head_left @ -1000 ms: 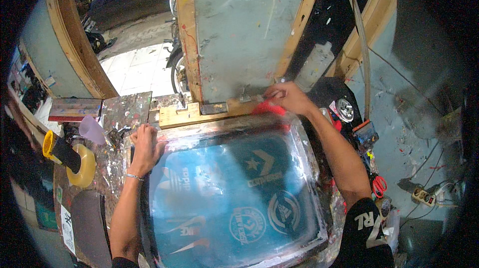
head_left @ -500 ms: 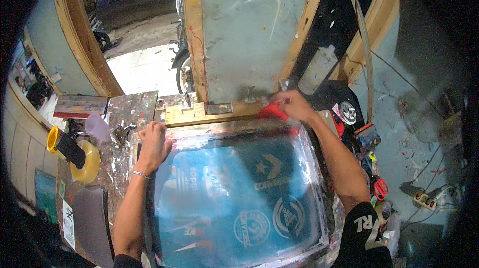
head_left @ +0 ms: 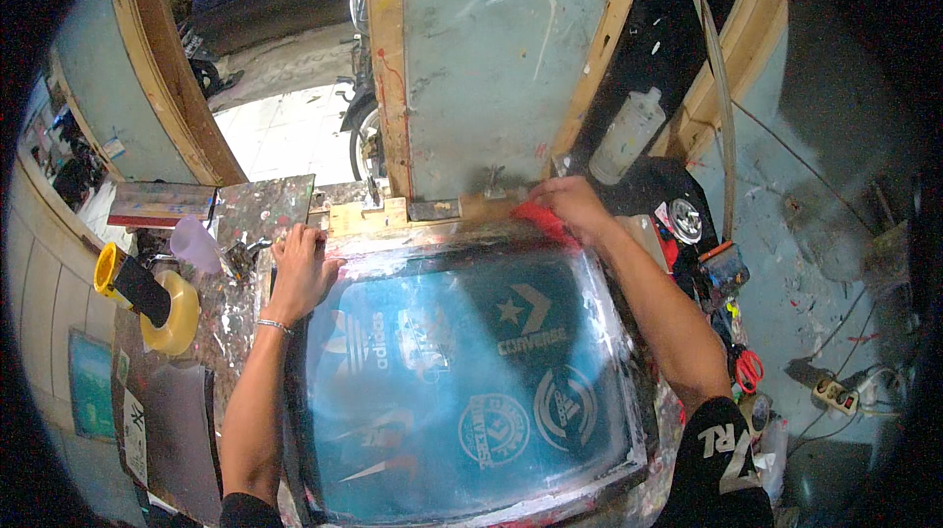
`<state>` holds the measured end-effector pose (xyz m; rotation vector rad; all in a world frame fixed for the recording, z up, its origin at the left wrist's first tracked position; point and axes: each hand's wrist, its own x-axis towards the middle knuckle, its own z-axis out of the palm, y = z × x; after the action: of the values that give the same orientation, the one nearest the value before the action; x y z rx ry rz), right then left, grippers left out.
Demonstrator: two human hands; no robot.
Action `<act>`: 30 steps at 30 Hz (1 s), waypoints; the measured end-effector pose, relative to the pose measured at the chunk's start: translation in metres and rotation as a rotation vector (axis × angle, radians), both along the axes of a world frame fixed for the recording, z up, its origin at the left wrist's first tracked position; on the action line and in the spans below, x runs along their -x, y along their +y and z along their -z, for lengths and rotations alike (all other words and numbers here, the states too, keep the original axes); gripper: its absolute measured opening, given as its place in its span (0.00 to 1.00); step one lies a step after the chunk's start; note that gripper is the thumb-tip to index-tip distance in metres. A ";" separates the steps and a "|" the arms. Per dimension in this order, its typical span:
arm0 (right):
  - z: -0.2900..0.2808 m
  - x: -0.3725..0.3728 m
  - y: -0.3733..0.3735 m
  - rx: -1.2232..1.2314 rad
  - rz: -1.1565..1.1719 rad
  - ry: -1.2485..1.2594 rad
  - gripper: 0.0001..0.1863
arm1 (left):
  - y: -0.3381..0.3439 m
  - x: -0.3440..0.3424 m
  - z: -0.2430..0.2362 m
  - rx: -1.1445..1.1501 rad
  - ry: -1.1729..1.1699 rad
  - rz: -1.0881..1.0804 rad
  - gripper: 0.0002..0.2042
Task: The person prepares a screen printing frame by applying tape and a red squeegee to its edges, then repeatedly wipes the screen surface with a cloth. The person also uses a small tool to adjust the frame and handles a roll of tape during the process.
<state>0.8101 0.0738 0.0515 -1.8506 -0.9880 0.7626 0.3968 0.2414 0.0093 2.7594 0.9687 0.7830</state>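
Note:
A silk-screen printing frame (head_left: pixel 432 479) with blue-green mesh lies in front of me, pale logo shapes showing in the mesh. My left hand (head_left: pixel 303 273) is at its far left corner, fingers curled over the frame's edge and thumb on the near side. My right hand (head_left: pixel 572 209) is at the far right corner, fingers closed on a soft-looking red cloth (head_left: pixel 546 223). The cloth lies against the frame's far edge; its part under the fingers is hidden. Just beyond the frame is a wooden bar with metal clamps (head_left: pixel 371 196).
On the paint-spotted table (head_left: pixel 260 209) at left stand a yellow tape roll (head_left: pixel 175 317), a black-and-yellow tube (head_left: pixel 128 282) and a purple cup (head_left: pixel 194 245). At right are a plastic bottle (head_left: pixel 629 135), a round tin (head_left: pixel 684 222), red-handled scissors (head_left: pixel 748 371) and a power strip (head_left: pixel 835 395).
The red cloth now lies more slantwise along the far right corner, nearer the frame. My left hand has shifted slightly away from me. The logos in the mesh look sharper.

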 end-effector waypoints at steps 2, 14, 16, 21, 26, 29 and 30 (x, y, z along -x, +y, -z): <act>0.003 -0.001 -0.002 0.030 -0.008 -0.093 0.10 | -0.001 -0.001 0.003 0.011 0.056 -0.027 0.21; 0.006 -0.004 -0.057 -0.071 -0.143 -0.942 0.18 | 0.001 -0.003 -0.005 -0.008 -0.016 0.050 0.27; 0.011 -0.006 -0.069 -0.045 -0.238 -0.910 0.20 | 0.005 -0.002 -0.004 -0.002 -0.008 0.054 0.29; 0.014 -0.002 -0.067 -0.102 -0.276 -0.939 0.21 | 0.010 -0.002 -0.006 0.096 0.107 0.011 0.29; 0.022 -0.011 -0.063 -0.116 -0.273 -1.049 0.18 | 0.006 -0.005 -0.012 0.094 0.147 0.021 0.29; 0.025 -0.015 -0.061 -0.143 -0.283 -1.031 0.16 | 0.003 -0.005 -0.013 0.100 0.142 0.018 0.29; 0.027 -0.016 -0.060 -0.153 -0.281 -1.032 0.15 | 0.003 -0.004 -0.011 0.106 0.140 0.012 0.29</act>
<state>0.8263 0.0137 0.0247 -1.9750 -1.9030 -0.2040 0.4009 0.2441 0.0199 2.7552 0.9861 0.5270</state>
